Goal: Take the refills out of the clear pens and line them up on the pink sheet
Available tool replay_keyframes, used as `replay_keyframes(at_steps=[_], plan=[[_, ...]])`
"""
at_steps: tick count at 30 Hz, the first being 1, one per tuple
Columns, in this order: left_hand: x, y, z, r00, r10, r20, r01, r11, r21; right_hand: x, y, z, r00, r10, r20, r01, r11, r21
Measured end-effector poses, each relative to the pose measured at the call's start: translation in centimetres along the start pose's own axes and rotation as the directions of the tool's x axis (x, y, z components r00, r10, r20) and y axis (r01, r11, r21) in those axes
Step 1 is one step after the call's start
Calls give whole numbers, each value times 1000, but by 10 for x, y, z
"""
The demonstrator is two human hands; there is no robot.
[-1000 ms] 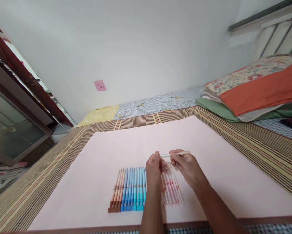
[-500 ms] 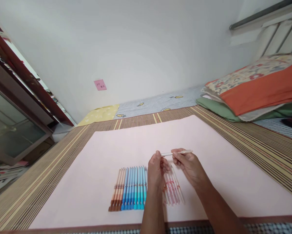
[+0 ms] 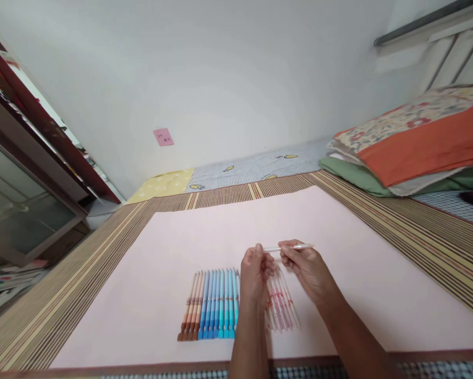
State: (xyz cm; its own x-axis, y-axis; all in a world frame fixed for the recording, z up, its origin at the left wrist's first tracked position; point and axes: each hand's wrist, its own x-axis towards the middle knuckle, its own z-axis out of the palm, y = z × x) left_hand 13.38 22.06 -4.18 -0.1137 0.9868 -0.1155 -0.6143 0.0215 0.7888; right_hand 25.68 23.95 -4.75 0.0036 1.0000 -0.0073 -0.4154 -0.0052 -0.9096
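Observation:
A slim white pen (image 3: pixel 274 249) is held level above the pink sheet, between my two hands. My left hand (image 3: pixel 255 268) pinches its left end with thumb and fingers. Farther right, my right hand (image 3: pixel 303 263) grips the other part, and the pen's tip pokes out past the fingers. Below the hands lies a row of pens: brown-and-peach pens (image 3: pixel 192 305) at the left, blue and turquoise pens (image 3: pixel 219 305) beside them. To the right are pale pens with pink and red marks (image 3: pixel 282 305). My left wrist hides the middle of the row.
The large pink sheet (image 3: pixel 141 273) lies on a striped mat (image 3: pixel 98 268). Folded bedding with an orange edge (image 3: pixel 425 142) is piled at the right, near a radiator. A pink note (image 3: pixel 163 137) sticks to the white wall. A glass-door cabinet (image 3: pixel 19 200) stands at the left.
Both hands keep their hold on the white pen and have barely moved. The whole view has shifted very slightly.

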Motion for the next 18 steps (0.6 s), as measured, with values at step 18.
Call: replay_keyframes(at_steps=[18], plan=[[3,2,-6,998,-1,61,4,999,-51,-2,1,2,999,-13,49,14,999,-28]])
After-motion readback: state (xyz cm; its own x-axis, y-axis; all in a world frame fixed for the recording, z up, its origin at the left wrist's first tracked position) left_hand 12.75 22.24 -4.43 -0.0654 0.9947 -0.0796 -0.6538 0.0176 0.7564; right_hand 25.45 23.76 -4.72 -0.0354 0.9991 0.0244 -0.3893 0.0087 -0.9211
